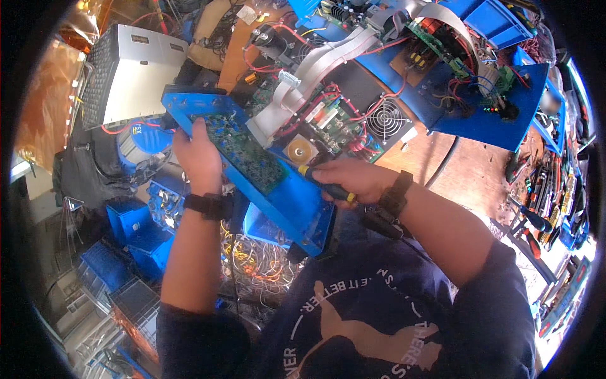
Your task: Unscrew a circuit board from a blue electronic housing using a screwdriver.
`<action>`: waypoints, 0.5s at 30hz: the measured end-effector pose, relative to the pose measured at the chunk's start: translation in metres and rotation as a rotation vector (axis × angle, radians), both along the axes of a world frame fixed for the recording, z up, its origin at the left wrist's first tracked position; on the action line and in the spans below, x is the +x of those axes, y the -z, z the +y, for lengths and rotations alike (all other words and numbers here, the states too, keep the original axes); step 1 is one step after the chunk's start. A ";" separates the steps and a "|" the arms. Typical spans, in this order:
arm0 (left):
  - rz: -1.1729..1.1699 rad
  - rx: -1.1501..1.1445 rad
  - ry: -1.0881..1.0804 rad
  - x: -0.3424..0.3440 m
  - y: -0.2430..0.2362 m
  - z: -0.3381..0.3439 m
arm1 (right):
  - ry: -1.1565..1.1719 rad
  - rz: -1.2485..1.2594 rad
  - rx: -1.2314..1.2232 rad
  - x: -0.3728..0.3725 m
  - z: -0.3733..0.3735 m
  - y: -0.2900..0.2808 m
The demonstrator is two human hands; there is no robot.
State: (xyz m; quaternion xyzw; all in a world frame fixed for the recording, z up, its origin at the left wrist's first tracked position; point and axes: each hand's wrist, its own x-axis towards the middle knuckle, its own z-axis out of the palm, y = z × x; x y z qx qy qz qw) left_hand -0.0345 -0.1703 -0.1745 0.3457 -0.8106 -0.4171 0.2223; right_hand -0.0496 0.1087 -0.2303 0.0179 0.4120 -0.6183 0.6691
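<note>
**A:** What do the hands hold?

**B:** The left hand (197,155) has its fingers curled closed around the upper edge of a blue panel (287,196), which carries a green circuit board (243,148) and tilts in front of the chest.

**A:** And the other?

**B:** The right hand (350,179) is wrapped tight around a yellow-and-black screwdriver (328,188), touching the panel. White ribbon cables (315,69) lie beyond.

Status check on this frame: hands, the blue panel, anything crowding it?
Left hand grips blue metal panel with green circuit board. Right hand holds yellow-black screwdriver against it. White ribbon cable close behind.
</note>
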 end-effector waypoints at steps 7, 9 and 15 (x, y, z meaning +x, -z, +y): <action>-0.040 0.057 -0.046 0.002 0.002 0.000 | -0.027 -0.056 -0.052 -0.010 -0.001 0.004; -0.087 0.022 -0.067 0.004 0.004 -0.006 | -0.001 -0.102 -0.013 -0.005 -0.004 0.004; -0.043 -0.010 -0.044 0.005 0.012 -0.013 | -0.023 0.106 0.064 0.003 -0.015 -0.007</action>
